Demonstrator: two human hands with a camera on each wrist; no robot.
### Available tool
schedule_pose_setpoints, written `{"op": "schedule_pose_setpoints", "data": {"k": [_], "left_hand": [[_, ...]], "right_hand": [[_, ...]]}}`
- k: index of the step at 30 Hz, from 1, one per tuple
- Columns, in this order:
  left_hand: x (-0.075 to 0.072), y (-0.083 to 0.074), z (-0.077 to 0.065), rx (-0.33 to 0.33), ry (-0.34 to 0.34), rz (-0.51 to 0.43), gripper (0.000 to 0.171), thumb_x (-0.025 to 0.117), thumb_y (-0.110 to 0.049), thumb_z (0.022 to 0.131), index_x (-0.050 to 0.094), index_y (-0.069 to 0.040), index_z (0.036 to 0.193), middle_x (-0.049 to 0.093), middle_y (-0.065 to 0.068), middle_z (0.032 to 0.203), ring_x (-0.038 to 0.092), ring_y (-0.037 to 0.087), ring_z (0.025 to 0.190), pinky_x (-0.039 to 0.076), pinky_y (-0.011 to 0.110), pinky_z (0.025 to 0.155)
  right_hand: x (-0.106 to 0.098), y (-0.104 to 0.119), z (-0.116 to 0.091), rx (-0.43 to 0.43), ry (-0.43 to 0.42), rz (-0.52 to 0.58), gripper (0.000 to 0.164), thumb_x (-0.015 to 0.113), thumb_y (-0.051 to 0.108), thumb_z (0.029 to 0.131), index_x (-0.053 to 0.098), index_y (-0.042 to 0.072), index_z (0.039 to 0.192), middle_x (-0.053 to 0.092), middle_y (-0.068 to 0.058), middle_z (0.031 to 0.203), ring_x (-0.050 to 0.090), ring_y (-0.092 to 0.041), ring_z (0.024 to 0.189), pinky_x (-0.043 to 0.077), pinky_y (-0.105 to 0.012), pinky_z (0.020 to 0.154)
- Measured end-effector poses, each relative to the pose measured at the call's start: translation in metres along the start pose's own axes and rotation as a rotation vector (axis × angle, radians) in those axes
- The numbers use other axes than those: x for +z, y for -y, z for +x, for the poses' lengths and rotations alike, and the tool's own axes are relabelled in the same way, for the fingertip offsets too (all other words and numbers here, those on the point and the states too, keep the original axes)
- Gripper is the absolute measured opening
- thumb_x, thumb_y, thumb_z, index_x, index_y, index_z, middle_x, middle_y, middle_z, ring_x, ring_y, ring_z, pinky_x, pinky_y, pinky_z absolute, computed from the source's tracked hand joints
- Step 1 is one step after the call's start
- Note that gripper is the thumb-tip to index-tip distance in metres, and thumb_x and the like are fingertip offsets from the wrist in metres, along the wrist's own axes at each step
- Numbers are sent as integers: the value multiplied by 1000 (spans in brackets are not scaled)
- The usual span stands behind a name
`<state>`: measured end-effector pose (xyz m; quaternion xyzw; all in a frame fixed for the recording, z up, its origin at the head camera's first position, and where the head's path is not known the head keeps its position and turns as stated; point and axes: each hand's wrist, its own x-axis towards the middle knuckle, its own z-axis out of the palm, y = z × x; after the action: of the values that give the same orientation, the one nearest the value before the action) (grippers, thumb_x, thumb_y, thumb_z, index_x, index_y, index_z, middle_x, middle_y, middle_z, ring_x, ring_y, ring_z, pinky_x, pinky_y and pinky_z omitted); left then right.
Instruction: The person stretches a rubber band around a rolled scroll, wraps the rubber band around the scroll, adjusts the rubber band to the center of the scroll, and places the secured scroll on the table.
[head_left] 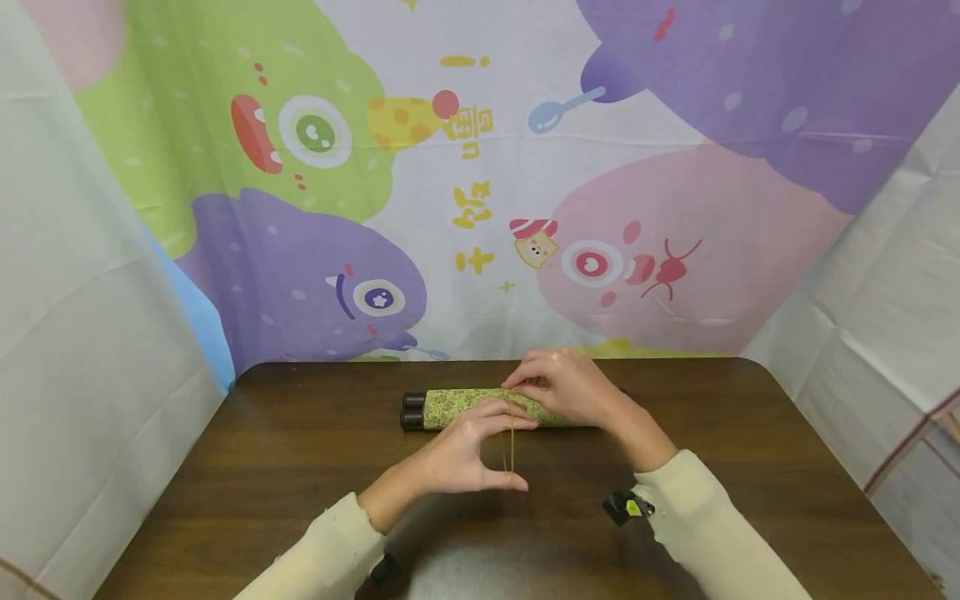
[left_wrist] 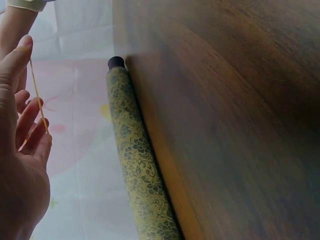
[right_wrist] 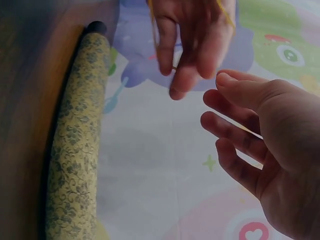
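Observation:
A handscroll (head_left: 453, 407) in yellow-green floral brocade lies rolled across the table, two dark rod ends showing at its left. My left hand (head_left: 461, 454) is in front of and over it, thumb and fingers spread. Around them a thin yellow rubber band (head_left: 513, 450) is stretched; the left wrist view shows the band (left_wrist: 38, 92) running from thumb to fingers. My right hand (head_left: 573, 387) hovers over the scroll's right part, hiding much of that end. In the right wrist view its loosely bent fingers (right_wrist: 232, 132) hold nothing, just apart from the left fingertips.
The brown wooden table (head_left: 300, 475) has rounded far corners. A printed cartoon curtain (head_left: 480, 317) hangs right behind it, with pale cloth (head_left: 75, 333) on both sides. A small black device (head_left: 622, 507) sits at the right sleeve.

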<state>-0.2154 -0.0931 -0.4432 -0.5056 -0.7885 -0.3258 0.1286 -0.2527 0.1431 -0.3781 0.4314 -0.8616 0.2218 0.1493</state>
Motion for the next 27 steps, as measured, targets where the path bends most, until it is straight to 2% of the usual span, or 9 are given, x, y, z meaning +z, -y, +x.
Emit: {"op": "schedule_pose_setpoints", "data": {"k": [5, 10, 13, 17, 22, 27], "left_hand": [[0, 1, -1, -7, -14, -21, 73, 105, -27, 77, 75, -5, 140, 75, 12, 140, 71, 30, 136, 58, 42, 120], [0, 1, -2, -43, -11, -41, 72, 105, -26, 78, 75, -6, 141, 75, 11, 141, 71, 30, 136, 58, 43, 121], [0, 2, -4, -59, -32, -35, 73, 105, -25, 77, 75, -6, 142, 75, 11, 141, 71, 29, 136, 59, 43, 118], [-3, 2, -7, -91, -88, -24, 84, 107, -26, 75, 72, -3, 147, 74, 13, 143, 71, 30, 135, 61, 45, 116], [-9, 3, -11, -146, -133, -15, 98, 108, -26, 73, 63, -3, 157, 71, 14, 152, 67, 32, 143, 58, 51, 120], [-14, 7, -15, -183, -147, -18, 97, 106, -26, 75, 61, -6, 159, 72, 12, 154, 67, 32, 145, 56, 53, 122]], "right_hand": [[-5, 0, -1, 21, -41, 31, 16, 86, 6, 97, 90, 13, 111, 86, -2, 100, 79, -16, 85, 57, -25, 72], [-6, -3, -1, 28, -46, 39, 15, 85, 6, 98, 90, 13, 111, 85, -1, 99, 76, -13, 81, 52, -22, 69], [-5, -4, -2, 27, -50, 38, 14, 86, 6, 97, 90, 13, 110, 84, -1, 97, 73, -11, 77, 50, -21, 68], [-5, -6, -5, 31, -56, 32, 14, 87, 6, 96, 90, 12, 108, 83, 0, 93, 67, -6, 73, 49, -21, 66], [-5, -9, -10, 43, -63, 17, 12, 88, 7, 95, 90, 13, 106, 81, 1, 90, 61, -3, 71, 48, -21, 65], [-5, -12, -13, 50, -73, 12, 13, 88, 6, 95, 90, 13, 106, 82, 0, 91, 61, -4, 72, 49, -22, 66]]}}
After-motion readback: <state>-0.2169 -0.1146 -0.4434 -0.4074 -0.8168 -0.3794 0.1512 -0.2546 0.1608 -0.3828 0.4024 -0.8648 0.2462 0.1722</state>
